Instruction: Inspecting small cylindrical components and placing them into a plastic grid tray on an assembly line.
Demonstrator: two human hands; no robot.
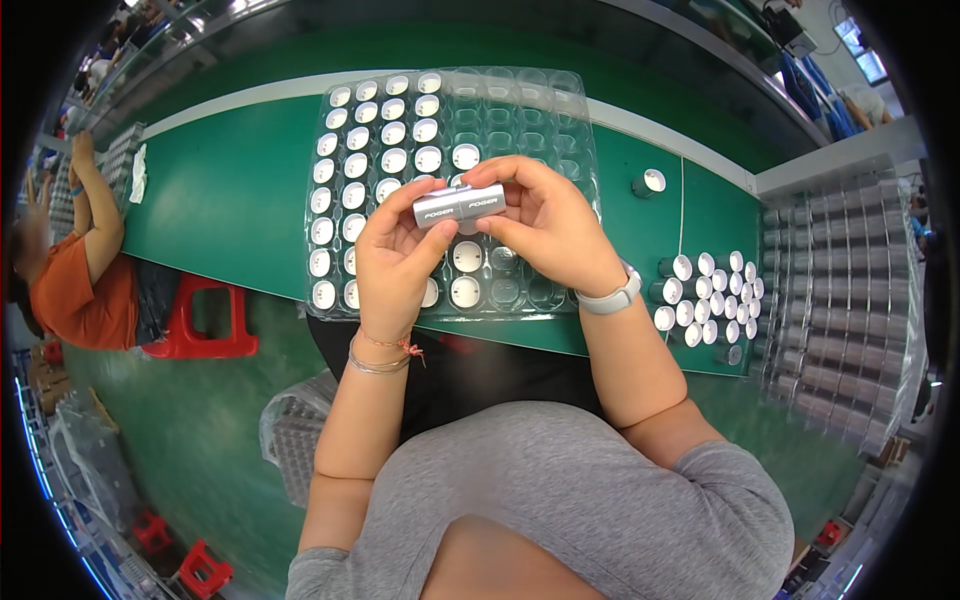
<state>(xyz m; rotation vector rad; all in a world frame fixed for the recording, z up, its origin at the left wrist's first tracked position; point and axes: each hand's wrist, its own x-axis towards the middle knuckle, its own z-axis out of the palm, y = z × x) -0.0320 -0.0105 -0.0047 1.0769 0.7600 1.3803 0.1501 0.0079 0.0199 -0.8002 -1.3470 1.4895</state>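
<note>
Between my two hands are two small silver-grey casings with lettering on their sides, held side by side above the tray. My left hand [400, 240] is closed on the left casing [436, 213], its thumb beneath and fingers above. The right casing [483, 203] is pinched in my right hand [545, 220], against the left one; whether they are joined I cannot tell. Below lies a clear plastic tray [585, 110] with rows of pockets. White-ended cylindrical pieces [393, 132] stand in its left and middle columns. My hands hide some of the pockets.
A cluster of white-ended grey cylinders [718, 300] stands on the green table [230, 190] at the right, with one cylinder [654, 181] farther back. Stacked clear trays [840, 310] rise beyond the right edge. At left are a co-worker [85, 285] and red stool [210, 320].
</note>
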